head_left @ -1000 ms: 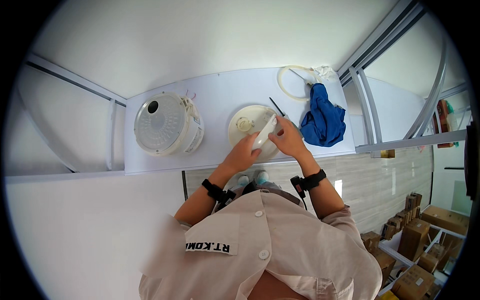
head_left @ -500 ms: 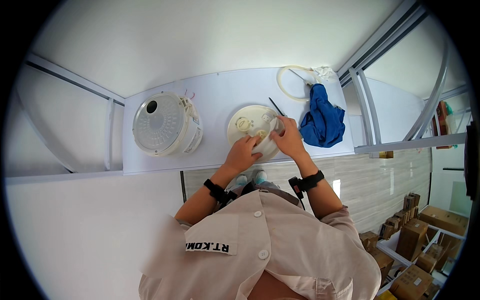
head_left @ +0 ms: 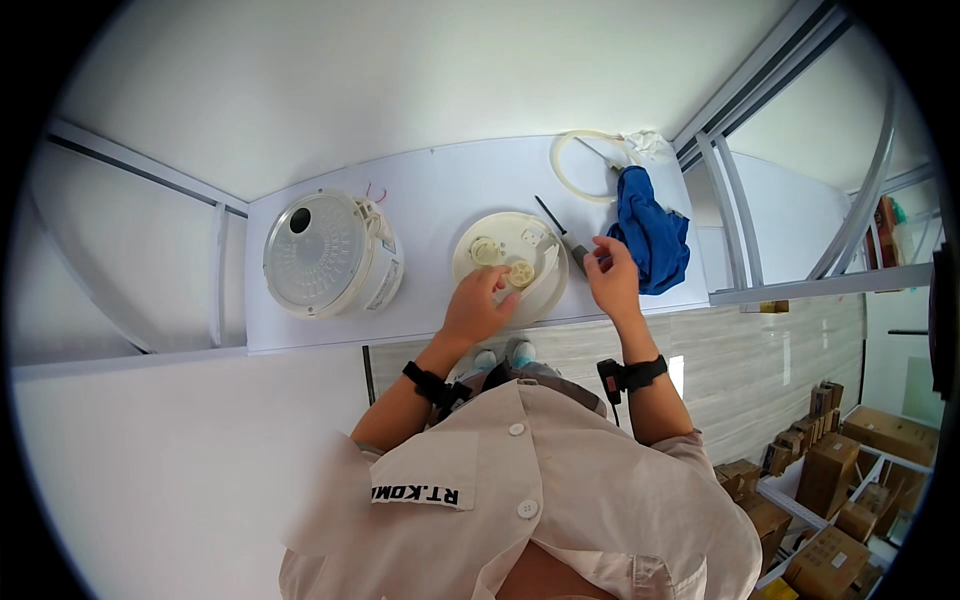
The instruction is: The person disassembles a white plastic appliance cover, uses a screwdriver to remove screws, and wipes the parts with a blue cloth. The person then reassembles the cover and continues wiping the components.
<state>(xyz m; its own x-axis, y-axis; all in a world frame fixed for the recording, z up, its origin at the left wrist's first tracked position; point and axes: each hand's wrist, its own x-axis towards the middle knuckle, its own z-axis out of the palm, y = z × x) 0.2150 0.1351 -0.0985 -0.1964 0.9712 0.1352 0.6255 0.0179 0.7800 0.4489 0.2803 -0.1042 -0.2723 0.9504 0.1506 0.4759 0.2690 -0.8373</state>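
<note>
A round cream plastic cover point(head_left: 545, 292) lies on the white table, with a round knob-like part point(head_left: 486, 251) and a small spoked wheel point(head_left: 521, 273) on its face. My left hand point(head_left: 480, 305) is over the cover's near left edge. Its fingers and thumb are apart beside the spoked wheel, and I cannot tell whether they touch it. To the right of the cover lies a screwdriver point(head_left: 577, 252) with a dark shaft and a grey handle. My right hand point(head_left: 615, 280) hovers by that handle, fingers parted and loosely bent, holding nothing that I can see.
A white bucket-shaped housing with a clear ribbed lid point(head_left: 315, 255) stands at the table's left. Blue cloth point(head_left: 650, 235) lies on the right, below a looped cream hose point(head_left: 560, 180). Metal frames point(head_left: 735, 220) border the table. Cardboard boxes point(head_left: 825, 480) sit at the lower right.
My right hand has left the cover and moved right, to the screwdriver's handle. The left hand has drawn back slightly from the spoked wheel, which now shows more fully.
</note>
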